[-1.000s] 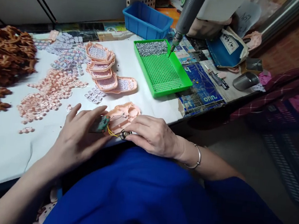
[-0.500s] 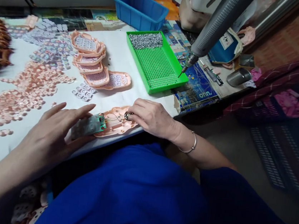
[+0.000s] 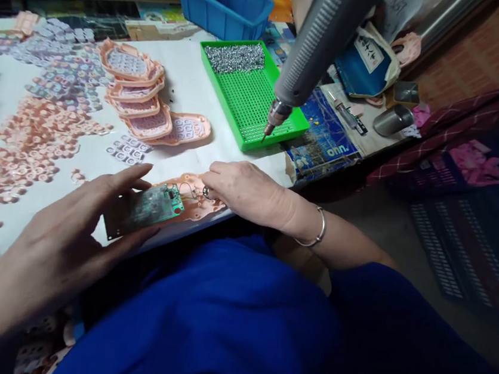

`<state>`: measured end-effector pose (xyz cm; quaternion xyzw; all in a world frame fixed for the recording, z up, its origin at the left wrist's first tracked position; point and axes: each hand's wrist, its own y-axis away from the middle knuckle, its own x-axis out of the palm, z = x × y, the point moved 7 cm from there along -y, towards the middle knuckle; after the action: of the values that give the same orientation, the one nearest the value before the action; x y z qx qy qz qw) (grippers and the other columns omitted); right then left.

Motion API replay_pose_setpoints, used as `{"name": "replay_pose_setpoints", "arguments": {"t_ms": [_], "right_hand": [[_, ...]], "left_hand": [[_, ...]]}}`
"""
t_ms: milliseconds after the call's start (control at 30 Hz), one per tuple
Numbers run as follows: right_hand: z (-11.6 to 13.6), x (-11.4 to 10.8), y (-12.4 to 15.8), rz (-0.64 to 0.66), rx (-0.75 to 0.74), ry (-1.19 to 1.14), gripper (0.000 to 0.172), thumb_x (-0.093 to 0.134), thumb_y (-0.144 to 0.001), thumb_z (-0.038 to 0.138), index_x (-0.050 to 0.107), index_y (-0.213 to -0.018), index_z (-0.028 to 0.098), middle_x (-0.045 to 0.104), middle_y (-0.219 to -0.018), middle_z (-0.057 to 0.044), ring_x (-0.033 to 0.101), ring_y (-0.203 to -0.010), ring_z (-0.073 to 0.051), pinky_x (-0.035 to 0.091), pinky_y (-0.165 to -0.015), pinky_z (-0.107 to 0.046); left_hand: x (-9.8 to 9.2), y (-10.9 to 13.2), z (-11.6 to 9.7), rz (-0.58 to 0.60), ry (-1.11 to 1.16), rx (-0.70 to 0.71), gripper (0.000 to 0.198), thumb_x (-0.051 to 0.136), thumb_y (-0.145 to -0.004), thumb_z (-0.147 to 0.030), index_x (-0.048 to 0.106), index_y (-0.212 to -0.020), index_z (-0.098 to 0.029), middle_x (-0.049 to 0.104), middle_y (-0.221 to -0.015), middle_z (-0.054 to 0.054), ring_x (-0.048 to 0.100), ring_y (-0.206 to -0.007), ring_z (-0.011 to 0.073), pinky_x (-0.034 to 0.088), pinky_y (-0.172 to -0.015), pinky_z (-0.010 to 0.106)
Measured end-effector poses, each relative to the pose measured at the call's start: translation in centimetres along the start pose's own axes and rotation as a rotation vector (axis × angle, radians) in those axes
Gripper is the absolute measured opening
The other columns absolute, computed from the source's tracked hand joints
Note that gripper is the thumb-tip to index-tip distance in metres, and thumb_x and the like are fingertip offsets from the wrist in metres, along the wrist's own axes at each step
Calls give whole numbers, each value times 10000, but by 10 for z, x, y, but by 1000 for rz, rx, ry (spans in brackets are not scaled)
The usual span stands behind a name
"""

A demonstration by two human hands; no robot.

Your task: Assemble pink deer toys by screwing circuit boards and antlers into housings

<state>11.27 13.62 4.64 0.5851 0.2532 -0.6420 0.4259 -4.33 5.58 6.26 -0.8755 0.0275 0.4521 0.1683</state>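
Note:
My left hand (image 3: 72,218) grips a circuit board (image 3: 151,204) by its edges, thumb below and fingers above. The board is tilted over the left part of a peach-coloured plastic shell (image 3: 197,210) at the table's front edge. Thin wires (image 3: 187,191) run from the board's green end toward a small round metallic part (image 3: 205,191). My right hand (image 3: 244,189) pinches that part over the shell's right end; its fingertips are partly hidden.
A powered screwdriver (image 3: 299,66) hangs above a green tray (image 3: 223,103) of screws. Stacked peach shells (image 3: 139,102), loose peach pieces (image 3: 25,137) and pale keypads (image 3: 64,70) lie at the left. A blue bin (image 3: 225,7) stands behind.
The board has been lifted and tilted, so its dark left end now shows. My right hand keeps its pinch on the round part. The whole view has shifted slightly.

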Motion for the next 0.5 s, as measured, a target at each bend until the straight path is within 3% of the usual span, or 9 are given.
{"name": "replay_pose_setpoints", "arguments": {"t_ms": [200,333,400,500], "right_hand": [[-7,0,7,-63,-38,-92,160,549,-1002,153,678,-926,96,644,-862,-83,577,-793,-157,413,-717,-277],[-10,-1,11,-58,-12,-104,178,536,-991,118,704,-933,109,676,-833,-79,593,-755,-156,399,-685,-277],[-11,-11,12,-176,-19,-135,209,525,-1008,159,713,-945,96,700,-864,-91,620,-803,-166,418,-720,-283],[-10,-34,14,-463,-94,-269,270,474,-1047,237,699,-1052,90,720,-1009,-101,642,-930,-166,459,-834,-286]], "left_hand": [[-4,-9,-17,-45,-94,45,663,572,-942,-475,334,-1558,-417,679,-1049,23,674,-840,228,563,-743,349],[-7,-13,-25,-48,-183,185,686,548,-957,-397,281,-1588,-353,691,-1072,70,677,-872,265,558,-751,382],[-8,-15,-27,-51,-216,235,708,538,-957,-373,246,-1600,-339,688,-1060,82,677,-869,282,560,-745,401],[-8,-19,-33,-56,-278,277,749,513,-962,-340,158,-1621,-334,659,-1053,104,668,-869,303,568,-721,427]]}}
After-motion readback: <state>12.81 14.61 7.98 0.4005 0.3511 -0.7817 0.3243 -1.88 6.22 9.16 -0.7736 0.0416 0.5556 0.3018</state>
